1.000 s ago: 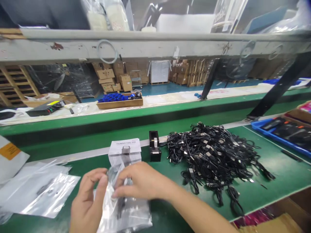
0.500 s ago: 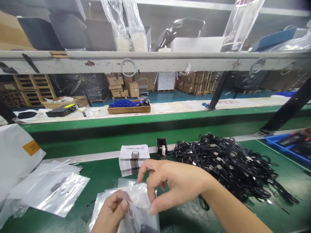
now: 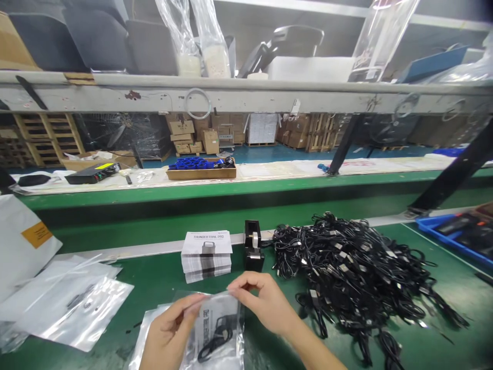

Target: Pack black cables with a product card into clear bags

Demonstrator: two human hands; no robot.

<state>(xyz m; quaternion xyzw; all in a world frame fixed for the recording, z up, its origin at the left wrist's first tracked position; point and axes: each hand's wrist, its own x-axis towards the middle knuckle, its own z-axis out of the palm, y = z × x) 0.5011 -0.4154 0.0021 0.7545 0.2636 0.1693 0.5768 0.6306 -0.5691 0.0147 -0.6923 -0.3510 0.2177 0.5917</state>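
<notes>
A clear plastic bag (image 3: 234, 334) lies low in the middle of the view, with a printed booklet (image 3: 206, 321) and a coiled black cable (image 3: 215, 343) showing through it. My left hand (image 3: 173, 329) pinches the bag's top edge on the left. At the right end of that same edge, my right hand (image 3: 265, 303) pinches the plastic between thumb and forefinger. More flat bags (image 3: 144, 334) lie underneath. Just beyond my hands stands a stack of booklets (image 3: 206, 254) marked "THUNDERTRAIL PRO".
A black tape dispenser (image 3: 253, 246) stands right of the booklets. Tangled black cables (image 3: 346, 272) form a large heap on the right, beside a blue tray (image 3: 454, 236). Plastic bags (image 3: 80, 308) lie at left. A box of blue rings (image 3: 201, 172) sits on the ledge behind.
My right hand has come down from above the bag and now grips its top edge. The bag lies flatter, so the booklet and cable inside show clearly. The view has shifted slightly.
</notes>
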